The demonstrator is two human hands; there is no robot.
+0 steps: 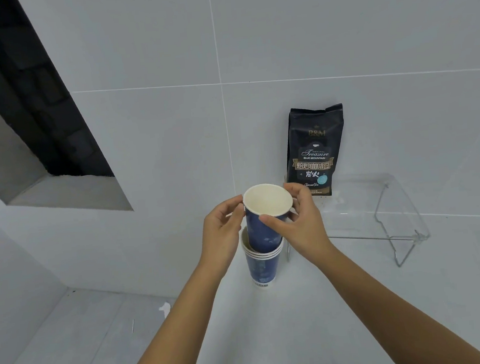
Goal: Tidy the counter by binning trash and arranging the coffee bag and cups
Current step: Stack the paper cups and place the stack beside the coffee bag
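A blue paper cup (263, 229) with a cream inside sits partly inside a stack of matching blue cups (262, 267) on the white counter. My left hand (222, 229) holds its left side near the rim. My right hand (297, 220) grips the rim from the right, thumb on the front edge. The top cup is tilted slightly and stands well proud of the stack. A black coffee bag (315, 149) stands upright against the tiled wall on a clear acrylic shelf (379, 198), behind and to the right of the cups.
The acrylic shelf has thin wire legs (399, 255) close to the right of the cup stack. A dark recessed opening (38, 112) cuts into the wall at the left. The counter edge drops to a tiled floor (58, 343) at lower left.
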